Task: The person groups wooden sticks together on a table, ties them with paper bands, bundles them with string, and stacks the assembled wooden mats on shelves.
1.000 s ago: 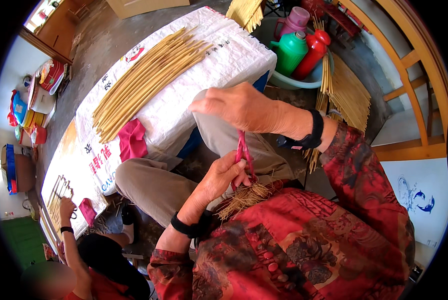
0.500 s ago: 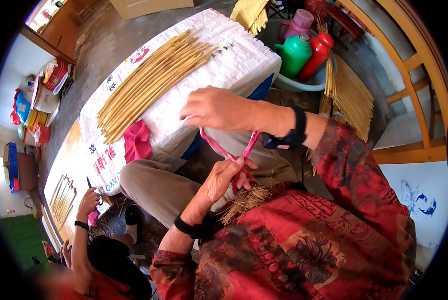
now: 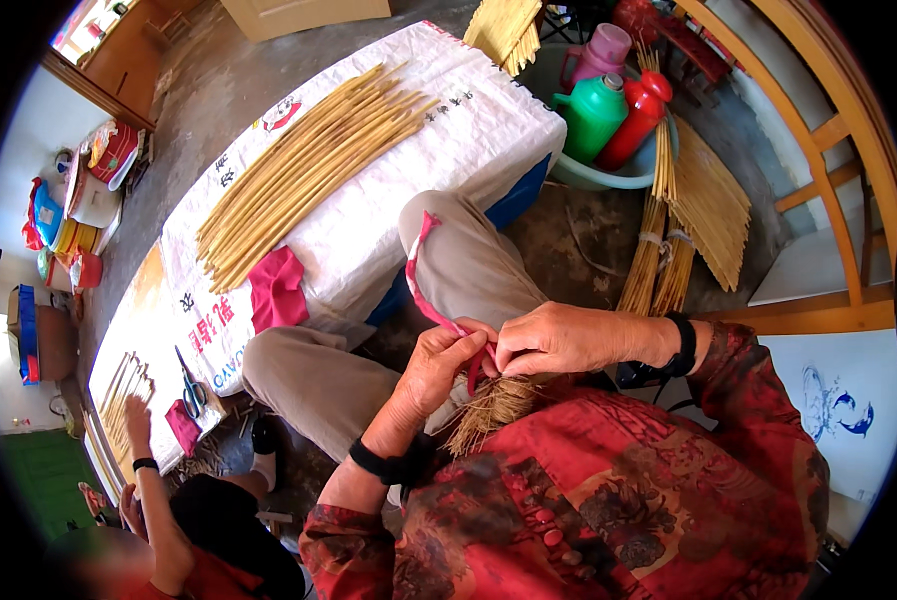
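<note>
Pinching strip point(image 3: 414, 272) with left hand point(image 3: 436, 372) and right hand point(image 3: 550, 342) by straw point(image 3: 490, 410), behind knees point(image 3: 280, 362) (facing stalks point(image 3: 303, 182)), with floor point(image 3: 588, 235) right of table edge point(image 3: 516, 160).

Looks like room in home, used as handcraft workshop: sheet-covered surface point(image 3: 478, 150) bearing row of stalks point(image 3: 313, 165); tied stalk bundles point(image 3: 651, 262) near basin point(image 3: 585, 179) holding green flask point(image 3: 590, 115), red flask point(image 3: 633, 125); household containers point(image 3: 90, 195) piled by left wall point(image 3: 43, 130).
</note>
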`<action>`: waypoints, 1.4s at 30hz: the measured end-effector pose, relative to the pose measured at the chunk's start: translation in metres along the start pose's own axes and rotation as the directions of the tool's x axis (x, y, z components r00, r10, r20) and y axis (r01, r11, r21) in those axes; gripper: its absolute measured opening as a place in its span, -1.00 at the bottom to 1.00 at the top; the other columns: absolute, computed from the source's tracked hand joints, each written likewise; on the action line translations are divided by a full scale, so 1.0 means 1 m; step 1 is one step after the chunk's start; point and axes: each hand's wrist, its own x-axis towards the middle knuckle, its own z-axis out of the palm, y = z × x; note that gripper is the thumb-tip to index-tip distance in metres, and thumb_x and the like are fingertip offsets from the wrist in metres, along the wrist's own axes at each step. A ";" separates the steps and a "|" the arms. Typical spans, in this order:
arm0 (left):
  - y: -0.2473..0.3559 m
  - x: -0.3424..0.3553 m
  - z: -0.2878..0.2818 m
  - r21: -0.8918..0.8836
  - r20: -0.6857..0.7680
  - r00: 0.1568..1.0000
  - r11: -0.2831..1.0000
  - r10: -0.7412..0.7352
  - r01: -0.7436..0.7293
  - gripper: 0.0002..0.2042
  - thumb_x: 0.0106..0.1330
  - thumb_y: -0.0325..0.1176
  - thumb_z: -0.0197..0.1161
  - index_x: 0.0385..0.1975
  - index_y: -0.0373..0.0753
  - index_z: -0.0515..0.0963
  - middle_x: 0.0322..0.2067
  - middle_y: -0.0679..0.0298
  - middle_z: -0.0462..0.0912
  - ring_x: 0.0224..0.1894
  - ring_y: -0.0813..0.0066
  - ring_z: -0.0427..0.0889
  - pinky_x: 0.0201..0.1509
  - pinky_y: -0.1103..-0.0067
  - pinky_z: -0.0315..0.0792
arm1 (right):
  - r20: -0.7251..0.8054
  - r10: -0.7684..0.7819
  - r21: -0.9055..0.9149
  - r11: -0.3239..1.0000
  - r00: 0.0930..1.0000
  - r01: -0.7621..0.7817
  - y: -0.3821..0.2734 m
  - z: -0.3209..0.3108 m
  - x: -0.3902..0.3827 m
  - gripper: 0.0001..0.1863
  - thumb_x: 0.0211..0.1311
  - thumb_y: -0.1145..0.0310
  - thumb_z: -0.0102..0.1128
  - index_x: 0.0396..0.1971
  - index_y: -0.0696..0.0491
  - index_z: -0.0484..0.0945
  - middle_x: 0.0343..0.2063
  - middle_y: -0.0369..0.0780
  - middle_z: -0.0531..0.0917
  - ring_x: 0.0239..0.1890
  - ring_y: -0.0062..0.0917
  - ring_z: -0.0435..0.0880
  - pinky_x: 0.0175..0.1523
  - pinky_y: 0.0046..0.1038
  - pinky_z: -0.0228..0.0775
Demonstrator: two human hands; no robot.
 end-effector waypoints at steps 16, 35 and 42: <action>-0.010 0.003 0.005 0.200 -0.164 0.975 0.973 0.148 -0.114 -0.76 0.02 -0.72 0.04 -0.31 -0.30 0.42 -0.48 0.39 0.48 -0.43 0.72 0.46 -0.36 0.77 0.35 | -0.059 0.436 0.722 0.639 0.898 -0.264 0.053 0.031 -0.001 -0.72 0.13 0.41 -0.02 -0.17 0.22 0.37 -0.38 -0.25 0.53 -0.33 -0.67 0.49 -0.23 -0.61 0.34; -0.014 -0.006 0.005 0.451 -0.216 0.935 0.878 0.280 -0.159 -0.83 0.15 -0.56 0.13 -0.25 -0.32 0.45 -0.32 0.38 0.42 -0.33 0.69 0.42 -0.27 0.73 0.34 | -0.460 0.064 -0.141 0.980 0.886 -0.144 0.054 0.025 0.008 -0.87 0.00 0.49 0.07 -0.40 0.15 0.43 -0.50 -0.16 0.53 -0.42 -0.41 0.54 -0.33 -0.45 0.33; -0.014 -0.015 0.003 0.136 -0.249 0.952 0.980 0.178 -0.147 -0.77 0.34 -0.38 -0.10 -0.21 -0.40 0.43 -0.28 0.33 0.46 -0.20 0.59 0.45 -0.10 0.62 0.38 | -0.392 -0.020 -0.143 0.989 0.920 -0.039 0.049 0.026 0.009 -0.86 -0.01 0.53 0.04 -0.37 0.12 0.40 -0.47 -0.16 0.49 -0.42 -0.31 0.54 -0.37 -0.42 0.38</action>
